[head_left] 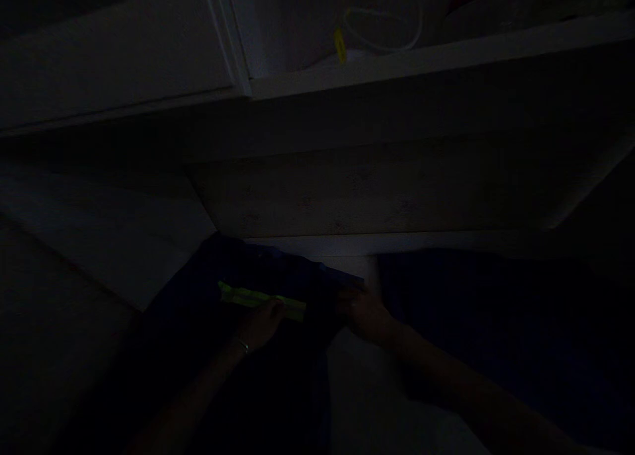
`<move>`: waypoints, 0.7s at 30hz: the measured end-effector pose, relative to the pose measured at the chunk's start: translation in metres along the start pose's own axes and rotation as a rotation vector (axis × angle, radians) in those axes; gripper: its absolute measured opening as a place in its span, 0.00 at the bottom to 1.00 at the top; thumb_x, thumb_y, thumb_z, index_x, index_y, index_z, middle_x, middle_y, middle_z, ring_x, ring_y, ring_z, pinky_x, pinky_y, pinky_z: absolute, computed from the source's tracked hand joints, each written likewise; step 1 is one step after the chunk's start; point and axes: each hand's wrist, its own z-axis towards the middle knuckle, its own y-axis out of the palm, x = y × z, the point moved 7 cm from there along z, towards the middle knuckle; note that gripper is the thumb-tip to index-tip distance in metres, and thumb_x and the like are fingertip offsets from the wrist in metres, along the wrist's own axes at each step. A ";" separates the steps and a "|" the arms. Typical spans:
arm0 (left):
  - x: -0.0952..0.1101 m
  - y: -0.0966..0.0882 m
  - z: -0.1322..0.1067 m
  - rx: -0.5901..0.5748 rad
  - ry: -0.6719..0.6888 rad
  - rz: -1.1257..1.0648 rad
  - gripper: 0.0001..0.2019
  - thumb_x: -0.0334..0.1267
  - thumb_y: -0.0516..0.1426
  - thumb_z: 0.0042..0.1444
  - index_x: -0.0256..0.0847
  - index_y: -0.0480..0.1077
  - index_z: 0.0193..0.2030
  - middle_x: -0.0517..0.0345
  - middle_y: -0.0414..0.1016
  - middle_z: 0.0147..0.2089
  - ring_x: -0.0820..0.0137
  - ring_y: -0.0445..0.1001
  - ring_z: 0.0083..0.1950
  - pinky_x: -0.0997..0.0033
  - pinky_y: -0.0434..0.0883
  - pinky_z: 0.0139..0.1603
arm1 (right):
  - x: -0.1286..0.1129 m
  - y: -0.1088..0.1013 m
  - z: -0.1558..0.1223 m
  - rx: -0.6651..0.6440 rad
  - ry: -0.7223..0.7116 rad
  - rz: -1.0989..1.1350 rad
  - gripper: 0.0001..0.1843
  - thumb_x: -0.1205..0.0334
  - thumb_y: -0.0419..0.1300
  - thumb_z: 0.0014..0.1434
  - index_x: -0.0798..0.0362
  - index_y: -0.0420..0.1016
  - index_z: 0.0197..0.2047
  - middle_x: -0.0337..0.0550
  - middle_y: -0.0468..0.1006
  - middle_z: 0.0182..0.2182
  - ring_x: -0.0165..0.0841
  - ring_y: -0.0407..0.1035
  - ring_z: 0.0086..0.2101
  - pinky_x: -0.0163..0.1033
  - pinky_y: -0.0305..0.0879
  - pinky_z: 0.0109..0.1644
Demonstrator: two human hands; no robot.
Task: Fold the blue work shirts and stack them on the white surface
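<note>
The scene is very dark. Low and left of the middle, my left hand (266, 321) has its fingers closed on a narrow yellow-green strip (241, 295) that lies across dark blue cloth (208, 270). Whether the strip is part of the cloth or separate, I cannot tell. A thin bracelet (243, 345) circles my left wrist. To the right, my right hand (366, 315) is curled at the right edge of the same cloth and seems to pinch it; its fingertips are in shadow.
Above runs a pale shelf edge (426, 59), bearing a white loop of cord (381, 48) with a yellow tag (340, 45). A pale panel (119, 58) is at upper left. More dark blue cloth (476, 323) spreads at lower right. Between the blue areas shows a pale floor (364, 375).
</note>
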 end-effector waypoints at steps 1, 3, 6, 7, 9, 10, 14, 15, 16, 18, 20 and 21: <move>0.010 0.002 -0.014 0.005 0.010 -0.028 0.20 0.47 0.43 0.65 0.41 0.69 0.54 0.50 0.77 0.55 0.66 0.75 0.54 0.68 0.69 0.55 | 0.013 -0.002 -0.012 -0.015 0.044 -0.043 0.14 0.71 0.52 0.58 0.51 0.79 0.37 0.47 0.79 0.41 0.41 0.69 0.49 0.57 0.44 0.66; 0.034 0.010 -0.047 -0.018 0.033 -0.058 0.21 0.50 0.45 0.64 0.43 0.69 0.54 0.51 0.77 0.55 0.65 0.75 0.54 0.66 0.68 0.56 | 0.037 0.001 -0.037 -0.070 0.131 -0.104 0.16 0.73 0.50 0.58 0.54 0.79 0.39 0.52 0.78 0.44 0.45 0.68 0.51 0.65 0.41 0.66; 0.064 0.036 -0.103 -0.202 0.065 0.043 0.22 0.53 0.47 0.62 0.45 0.70 0.55 0.51 0.76 0.55 0.60 0.74 0.55 0.57 0.68 0.57 | 0.057 0.008 -0.077 -0.100 0.227 -0.040 0.21 0.76 0.49 0.56 0.55 0.79 0.45 0.54 0.77 0.48 0.44 0.69 0.52 0.61 0.49 0.64; 0.070 0.047 -0.122 -0.276 0.064 0.109 0.23 0.53 0.48 0.61 0.45 0.70 0.56 0.49 0.75 0.56 0.57 0.73 0.56 0.53 0.68 0.58 | 0.059 0.010 -0.091 -0.093 0.250 0.028 0.21 0.76 0.49 0.56 0.55 0.78 0.46 0.53 0.77 0.48 0.42 0.69 0.51 0.56 0.54 0.63; 0.073 0.068 -0.158 -0.399 0.020 0.234 0.25 0.50 0.50 0.60 0.44 0.67 0.61 0.45 0.69 0.63 0.51 0.68 0.63 0.46 0.65 0.61 | 0.055 0.014 -0.119 -0.083 0.278 0.207 0.21 0.75 0.48 0.57 0.54 0.79 0.45 0.51 0.78 0.47 0.38 0.72 0.48 0.46 0.63 0.57; 0.071 0.079 -0.173 -0.440 -0.014 0.279 0.25 0.47 0.50 0.60 0.44 0.66 0.63 0.43 0.65 0.67 0.49 0.65 0.65 0.44 0.63 0.63 | 0.048 0.016 -0.132 -0.087 0.269 0.303 0.20 0.74 0.48 0.57 0.54 0.79 0.44 0.50 0.78 0.46 0.36 0.72 0.46 0.43 0.65 0.54; 0.063 0.109 -0.218 -0.453 -0.122 0.299 0.25 0.34 0.46 0.61 0.46 0.62 0.66 0.46 0.64 0.67 0.54 0.68 0.64 0.48 0.66 0.62 | -0.010 0.023 -0.168 -0.104 0.134 0.566 0.18 0.72 0.48 0.60 0.52 0.78 0.41 0.47 0.78 0.46 0.35 0.72 0.45 0.41 0.67 0.52; 0.061 0.112 -0.225 -0.421 -0.150 0.298 0.26 0.31 0.44 0.61 0.45 0.62 0.66 0.46 0.67 0.66 0.56 0.70 0.61 0.50 0.68 0.61 | -0.030 0.026 -0.171 -0.108 0.085 0.606 0.18 0.73 0.48 0.60 0.52 0.78 0.42 0.47 0.78 0.46 0.35 0.72 0.46 0.41 0.67 0.52; 0.060 0.113 -0.231 -0.382 -0.183 0.309 0.27 0.29 0.43 0.60 0.44 0.62 0.66 0.46 0.68 0.65 0.58 0.71 0.60 0.52 0.69 0.60 | -0.051 0.030 -0.172 -0.109 0.027 0.640 0.18 0.72 0.48 0.60 0.51 0.77 0.44 0.46 0.78 0.46 0.34 0.72 0.47 0.40 0.67 0.52; 0.058 0.111 -0.240 -0.316 -0.233 0.344 0.26 0.27 0.43 0.60 0.40 0.65 0.63 0.44 0.67 0.65 0.58 0.70 0.61 0.56 0.68 0.61 | -0.094 0.038 -0.166 -0.096 -0.107 0.686 0.18 0.71 0.50 0.61 0.51 0.75 0.50 0.46 0.76 0.50 0.34 0.70 0.50 0.40 0.66 0.54; 0.062 0.108 -0.244 -0.256 -0.211 0.358 0.25 0.26 0.44 0.60 0.41 0.68 0.61 0.46 0.66 0.66 0.60 0.67 0.64 0.59 0.65 0.64 | -0.132 0.046 -0.153 -0.052 -0.242 0.688 0.21 0.68 0.51 0.61 0.51 0.70 0.57 0.47 0.73 0.56 0.35 0.66 0.55 0.41 0.62 0.60; 0.064 0.108 -0.245 -0.233 -0.196 0.356 0.24 0.26 0.44 0.60 0.42 0.69 0.60 0.46 0.66 0.66 0.61 0.67 0.64 0.61 0.65 0.64 | -0.147 0.051 -0.146 -0.028 -0.293 0.677 0.23 0.67 0.52 0.61 0.51 0.68 0.59 0.47 0.71 0.58 0.36 0.64 0.57 0.43 0.60 0.62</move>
